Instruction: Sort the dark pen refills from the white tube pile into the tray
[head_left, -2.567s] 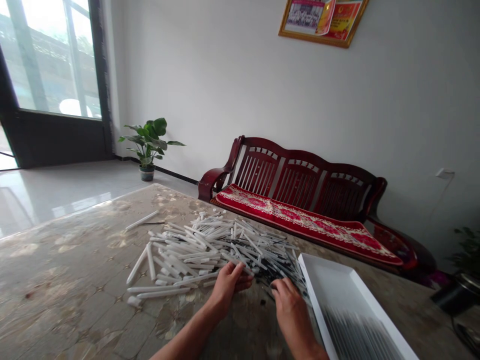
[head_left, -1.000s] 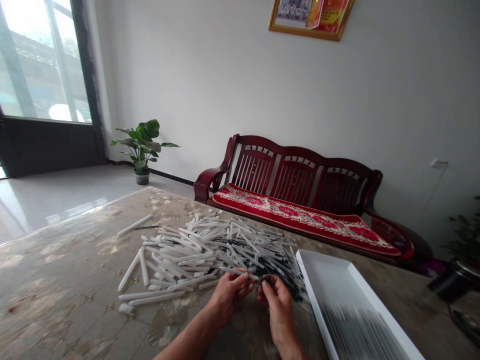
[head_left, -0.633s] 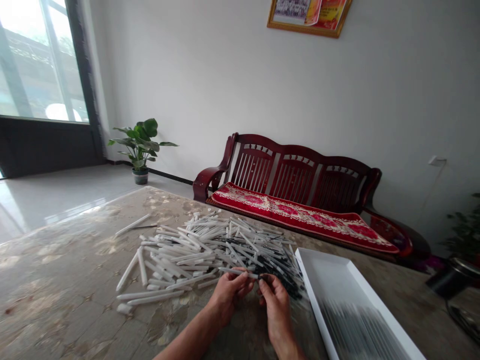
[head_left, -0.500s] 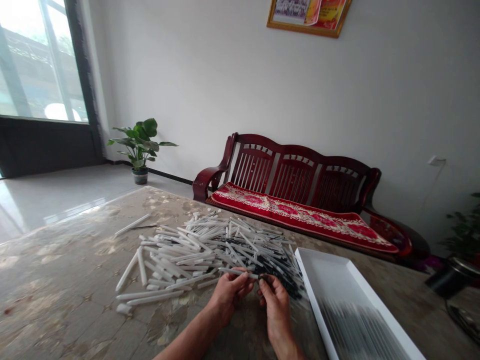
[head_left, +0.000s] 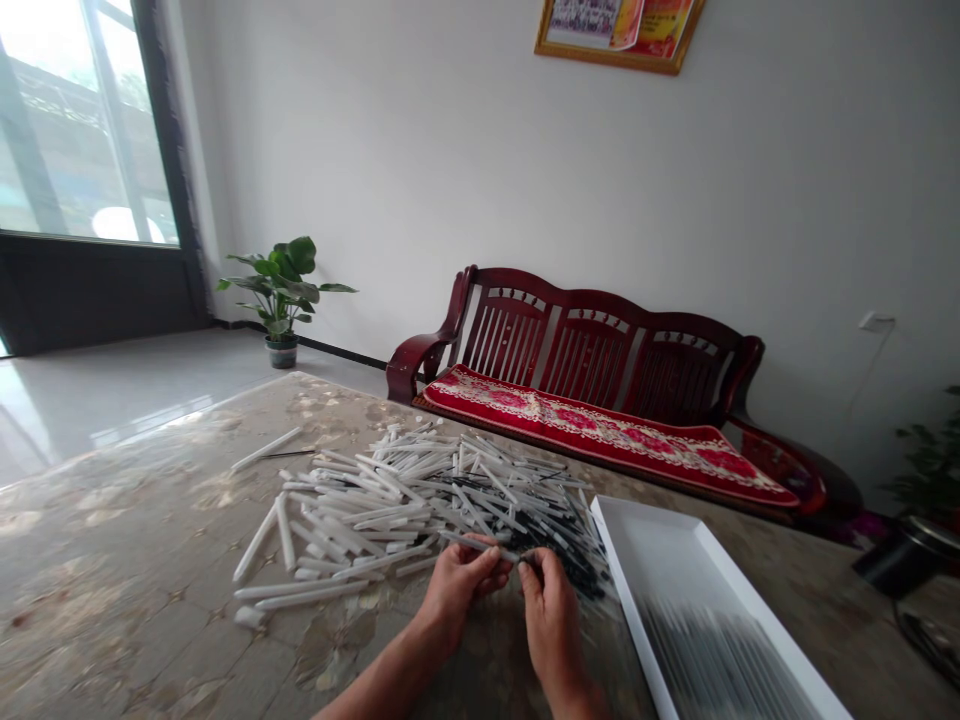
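A slim whitish pen (head_left: 504, 553) lies level between my two hands, above the near side of the table. My left hand (head_left: 463, 588) is closed round its barrel, with the pale end sticking out to the left. At the pen's darker right end, the fingers of my right hand (head_left: 550, 590) are pinched together; they hide most of that tip. Just beyond the hands spreads a heap of white pen parts (head_left: 375, 500), with thin black pieces (head_left: 559, 540) mixed in on its right side.
On the right, a white open box (head_left: 651, 545) holds a row of pens (head_left: 712, 655). A loose white tube (head_left: 266, 449) lies far left on the patterned tabletop (head_left: 142, 580). Behind the table stand a red wooden bench (head_left: 585, 340) and a potted plant (head_left: 281, 290).
My right hand has turned slightly and its fingers now cover more of the pen's dark end. The left hand stays nearly where it was, still gripping the barrel.
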